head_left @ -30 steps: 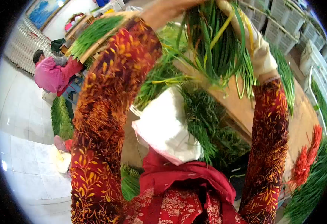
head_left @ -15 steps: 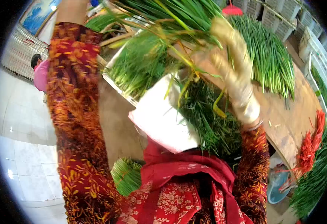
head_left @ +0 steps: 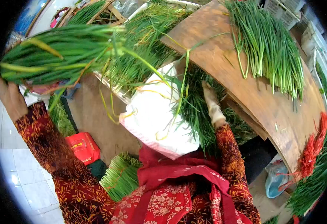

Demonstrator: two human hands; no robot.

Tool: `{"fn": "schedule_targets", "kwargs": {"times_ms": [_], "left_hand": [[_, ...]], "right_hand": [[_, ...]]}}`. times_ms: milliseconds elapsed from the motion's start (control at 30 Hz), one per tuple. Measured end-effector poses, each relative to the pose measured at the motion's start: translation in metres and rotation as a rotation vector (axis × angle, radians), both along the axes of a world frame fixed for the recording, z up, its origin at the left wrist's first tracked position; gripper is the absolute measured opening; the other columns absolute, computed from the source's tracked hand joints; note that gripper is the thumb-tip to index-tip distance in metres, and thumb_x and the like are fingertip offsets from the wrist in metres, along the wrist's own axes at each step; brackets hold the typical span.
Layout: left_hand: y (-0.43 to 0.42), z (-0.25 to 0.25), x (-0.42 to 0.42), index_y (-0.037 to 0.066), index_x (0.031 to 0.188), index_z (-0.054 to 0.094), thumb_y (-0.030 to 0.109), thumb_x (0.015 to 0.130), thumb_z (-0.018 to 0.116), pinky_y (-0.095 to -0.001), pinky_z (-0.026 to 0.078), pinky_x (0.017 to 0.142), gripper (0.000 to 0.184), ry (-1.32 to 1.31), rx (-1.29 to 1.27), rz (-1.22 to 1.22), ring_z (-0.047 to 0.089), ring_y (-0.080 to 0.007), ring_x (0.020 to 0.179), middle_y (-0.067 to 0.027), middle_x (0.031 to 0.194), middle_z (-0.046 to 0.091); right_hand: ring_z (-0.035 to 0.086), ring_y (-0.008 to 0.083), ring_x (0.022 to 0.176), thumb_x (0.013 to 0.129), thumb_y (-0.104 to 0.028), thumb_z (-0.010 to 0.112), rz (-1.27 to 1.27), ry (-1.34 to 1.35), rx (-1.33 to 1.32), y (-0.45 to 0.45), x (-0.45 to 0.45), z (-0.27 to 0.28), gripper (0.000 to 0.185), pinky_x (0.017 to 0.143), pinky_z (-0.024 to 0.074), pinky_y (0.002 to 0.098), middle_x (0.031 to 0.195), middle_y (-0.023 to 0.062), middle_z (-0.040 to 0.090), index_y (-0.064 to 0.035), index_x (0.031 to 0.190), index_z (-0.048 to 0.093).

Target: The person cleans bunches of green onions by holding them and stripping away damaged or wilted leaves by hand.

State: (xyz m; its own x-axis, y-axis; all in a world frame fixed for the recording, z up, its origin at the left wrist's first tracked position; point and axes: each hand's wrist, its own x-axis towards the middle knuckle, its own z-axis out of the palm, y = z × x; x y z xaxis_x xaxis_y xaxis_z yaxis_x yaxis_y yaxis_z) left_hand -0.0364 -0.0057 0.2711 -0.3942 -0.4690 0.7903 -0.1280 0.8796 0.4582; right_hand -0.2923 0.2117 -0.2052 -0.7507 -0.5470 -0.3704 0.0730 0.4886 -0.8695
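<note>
My left hand [head_left: 11,98] is closed around a large bunch of chives [head_left: 62,56], raised at the left with some yellowed leaves hanging from it. The fingers are mostly behind the leaves. My right hand [head_left: 212,102], in a pale glove, reaches in beside the dark pile of loose green leaves [head_left: 197,108] by the table's edge. Its fingers are seen edge-on and partly hidden, so their grip cannot be made out. A white sack [head_left: 159,119] lies over my lap, with several yellow leaf strands on it.
More chives [head_left: 268,48] lie on the wooden table [head_left: 208,33], near red ties [head_left: 312,145]. A crate of chives [head_left: 148,44] stands ahead. Below are a tied bundle [head_left: 120,177], a red box [head_left: 83,147] and a blue basin [head_left: 274,183].
The chive bunch has swung left and lower with my left hand. My gloved right hand has come away from near the bunch, down to the loose leaves beside the sack.
</note>
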Motion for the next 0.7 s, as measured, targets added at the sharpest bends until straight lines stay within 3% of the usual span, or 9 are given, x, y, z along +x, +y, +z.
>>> {"fn": "schedule_targets", "kwargs": {"times_ms": [100,133,167,200,333,433,533,633,700], "left_hand": [[-0.039,-0.006,0.029,-0.002,0.109,0.049,0.035,0.086,0.050,-0.0370,0.037,0.098,0.044,0.223,0.312,-0.040,0.048,-0.0257,0.107,-0.0164,0.110,0.052],[-0.055,-0.005,0.040,-0.003,0.104,0.050,0.024,0.085,0.047,-0.0418,0.031,0.101,0.033,0.353,0.464,-0.127,0.047,-0.0289,0.109,-0.0164,0.106,0.053],[-0.066,-0.005,0.050,-0.003,0.098,0.051,0.014,0.084,0.045,-0.0465,0.026,0.105,0.023,0.488,0.613,-0.211,0.045,-0.0321,0.111,-0.0165,0.102,0.053],[-0.073,-0.008,0.059,-0.003,0.098,0.051,0.014,0.084,0.045,-0.0465,0.026,0.105,0.023,0.486,0.620,-0.203,0.045,-0.0321,0.111,-0.0165,0.102,0.053],[-0.101,-0.017,0.083,-0.005,0.102,0.050,0.009,0.083,0.042,-0.0470,0.025,0.105,0.024,0.125,0.932,-0.844,0.039,-0.0367,0.117,-0.0171,0.109,0.052],[-0.084,-0.030,0.056,-0.008,0.113,0.048,0.009,0.087,0.036,-0.0454,0.030,0.102,0.033,0.428,0.632,-0.064,0.044,-0.0337,0.113,-0.0197,0.118,0.050],[-0.057,-0.045,0.024,-0.008,0.112,0.048,0.009,0.088,0.036,-0.0437,0.031,0.101,0.032,0.478,0.488,0.132,0.044,-0.0321,0.114,-0.0194,0.118,0.050],[-0.092,-0.037,0.060,-0.007,0.112,0.048,0.012,0.089,0.037,-0.0416,0.033,0.100,0.032,0.359,0.646,-0.131,0.045,-0.0307,0.113,-0.0188,0.118,0.050],[-0.091,-0.038,0.056,-0.007,0.112,0.048,0.012,0.089,0.037,-0.0418,0.033,0.101,0.032,0.348,0.665,-0.148,0.045,-0.0306,0.113,-0.0188,0.118,0.050]], "right_hand": [[0.035,0.0338,0.122,0.080,-0.055,0.047,0.029,0.003,0.001,-0.061,-0.016,-0.002,0.074,0.099,0.0316,0.0384,0.129,0.0230,0.039,0.0016,0.126,0.038],[0.031,0.0333,0.125,0.077,-0.058,0.051,0.132,-0.007,0.148,-0.086,-0.019,-0.058,0.079,0.101,0.0305,0.0372,0.134,0.0226,0.033,-0.0010,0.129,0.035],[0.029,0.0330,0.126,0.076,-0.057,0.052,0.215,0.009,0.313,-0.080,-0.008,-0.027,0.080,0.101,0.0305,0.0369,0.136,0.0220,0.029,-0.0033,0.132,0.031],[0.028,0.0328,0.127,0.075,-0.056,0.053,0.299,0.026,0.480,-0.067,0.008,0.009,0.082,0.101,0.0305,0.0367,0.138,0.0215,0.025,-0.0056,0.134,0.028],[0.020,0.0351,0.130,0.064,-0.069,0.055,0.632,0.034,0.741,-0.018,0.051,-0.035,0.107,0.102,0.0246,0.0478,0.142,0.0209,0.012,-0.0106,0.140,0.005],[0.020,0.0348,0.130,0.062,-0.066,0.060,0.593,0.210,0.711,0.014,0.079,-0.045,0.109,0.102,0.0221,0.0499,0.142,0.0214,0.012,-0.0110,0.140,0.007],[0.018,0.0341,0.131,0.060,-0.063,0.063,0.479,0.212,0.688,0.017,0.086,-0.031,0.110,0.102,0.0204,0.0504,0.143,0.0209,0.011,-0.0113,0.140,0.006],[0.023,0.0323,0.129,0.063,-0.056,0.063,0.514,0.150,0.754,-0.001,0.078,-0.006,0.103,0.098,0.0264,0.0495,0.143,0.0201,0.013,-0.0124,0.140,0.009],[0.026,0.0313,0.128,0.068,-0.048,0.060,0.542,0.247,0.809,0.003,0.086,-0.049,0.094,0.095,0.0292,0.0484,0.143,0.0190,0.015,-0.0132,0.140,0.010]]}}
